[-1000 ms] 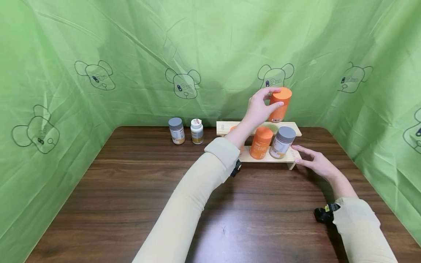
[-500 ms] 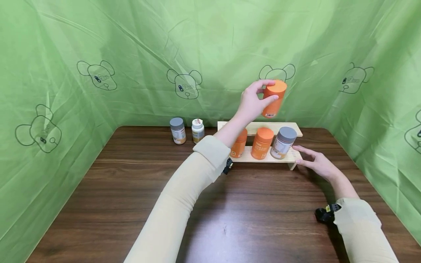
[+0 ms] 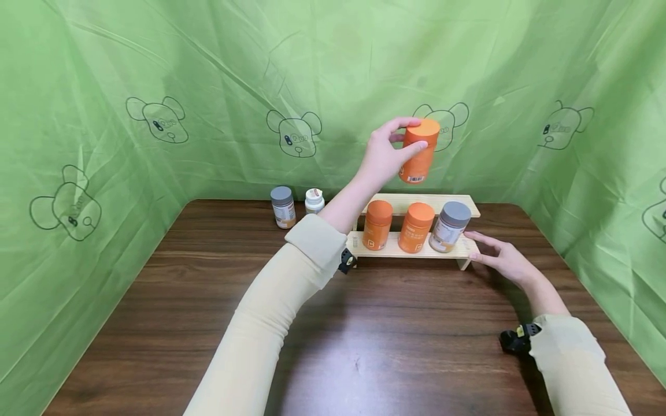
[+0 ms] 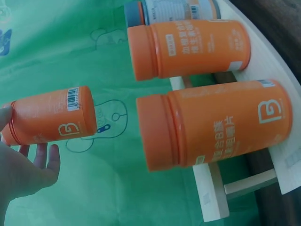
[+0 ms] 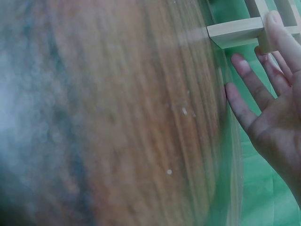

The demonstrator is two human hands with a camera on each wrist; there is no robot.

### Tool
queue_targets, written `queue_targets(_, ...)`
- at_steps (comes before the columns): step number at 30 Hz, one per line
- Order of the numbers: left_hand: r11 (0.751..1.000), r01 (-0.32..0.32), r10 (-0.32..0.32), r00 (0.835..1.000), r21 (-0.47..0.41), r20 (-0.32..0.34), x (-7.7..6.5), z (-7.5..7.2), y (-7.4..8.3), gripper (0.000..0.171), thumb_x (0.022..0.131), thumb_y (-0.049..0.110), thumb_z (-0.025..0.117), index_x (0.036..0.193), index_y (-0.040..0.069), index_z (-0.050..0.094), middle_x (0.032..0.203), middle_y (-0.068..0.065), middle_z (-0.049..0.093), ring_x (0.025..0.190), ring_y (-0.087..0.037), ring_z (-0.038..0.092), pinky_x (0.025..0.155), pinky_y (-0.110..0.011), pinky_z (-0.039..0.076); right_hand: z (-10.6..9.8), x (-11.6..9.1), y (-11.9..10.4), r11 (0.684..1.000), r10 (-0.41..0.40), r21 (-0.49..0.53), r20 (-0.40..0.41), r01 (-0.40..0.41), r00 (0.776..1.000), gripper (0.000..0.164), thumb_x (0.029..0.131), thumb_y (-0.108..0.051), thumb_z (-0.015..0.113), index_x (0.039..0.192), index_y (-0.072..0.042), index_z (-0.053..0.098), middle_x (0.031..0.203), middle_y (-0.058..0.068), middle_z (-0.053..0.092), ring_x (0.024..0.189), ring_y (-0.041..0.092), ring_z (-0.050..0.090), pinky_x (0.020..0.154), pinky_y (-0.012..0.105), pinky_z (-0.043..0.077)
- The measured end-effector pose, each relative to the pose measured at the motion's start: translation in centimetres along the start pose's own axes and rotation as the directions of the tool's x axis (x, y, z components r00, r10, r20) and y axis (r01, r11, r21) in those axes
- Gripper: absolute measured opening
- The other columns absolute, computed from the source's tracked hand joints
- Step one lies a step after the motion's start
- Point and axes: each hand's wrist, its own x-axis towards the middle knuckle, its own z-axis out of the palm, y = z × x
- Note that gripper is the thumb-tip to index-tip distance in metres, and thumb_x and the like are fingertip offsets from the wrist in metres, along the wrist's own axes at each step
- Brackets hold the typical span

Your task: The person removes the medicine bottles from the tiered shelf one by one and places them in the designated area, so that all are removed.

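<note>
My left hand (image 3: 384,155) holds an orange supplement bottle (image 3: 416,159) in the air above the upper board of a two-tier wooden rack (image 3: 359,242). In the left wrist view the thumb and fingers are around its lid end, and its base (image 4: 87,113) is free. On the lower board stand two more orange bottles (image 3: 377,226) and a grey-lidded bottle (image 3: 447,228). My right hand (image 3: 503,263) is at the right end of the rack, fingers nearly straight. Its thumb and fingertips are right at the wood, shown also by the rack leg (image 5: 235,32) in the right wrist view.
Left of the rack, at the table's back, stand another grey-lidded bottle (image 3: 283,208) and a white bottle (image 3: 314,199), partly hidden by the left arm. Green cloth (image 3: 224,156) surrounds the dark wooden table (image 3: 208,289) at the back and sides.
My left hand has carried the orange bottle up and to the left, away from the upper board, bringing the leftmost orange bottle on the lower board into view. The right hand stays at the rack's end.
</note>
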Motion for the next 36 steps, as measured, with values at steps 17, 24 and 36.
queue_targets(17,0.997,0.080,-0.081,0.996,-0.017,-0.024,-2.0,-5.3,2.3,0.039,0.079,0.018,0.077,0.116,0.022,0.065,0.121,0.009,0.059,0.101,-0.012,0.059,0.079,-0.028,0.052,0.2,-0.2,0.0,1.000,0.008,-0.022,-0.011,-0.009,1.000,0.057,0.090,-0.027,0.065,0.142,-0.019,0.043,0.148,0.018,0.036,0.135,0.034,0.027,0.106,0.062,0.020)
queue_targets(24,0.997,0.073,-0.074,0.997,-0.032,-0.014,-2.9,-7.9,2.5,0.038,0.080,0.016,0.076,0.116,0.018,0.065,0.121,0.005,0.058,0.102,-0.016,0.059,0.081,-0.031,0.053,0.3,0.0,0.3,0.999,0.039,-0.030,-0.031,-0.040,0.999,0.055,0.088,-0.028,0.067,0.140,-0.024,0.047,0.148,0.013,0.038,0.134,0.035,0.029,0.107,0.058,0.022)
queue_targets(36,0.999,0.041,-0.041,0.996,-0.007,-0.075,-4.5,-12.2,2.0,0.039,0.080,0.017,0.076,0.117,0.015,0.064,0.121,0.001,0.060,0.102,-0.019,0.059,0.084,-0.033,0.051,0.3,0.0,0.3,0.999,0.037,-0.022,-0.031,-0.037,0.999,0.055,0.089,-0.027,0.066,0.140,-0.024,0.046,0.148,0.012,0.039,0.134,0.034,0.029,0.106,0.057,0.022)
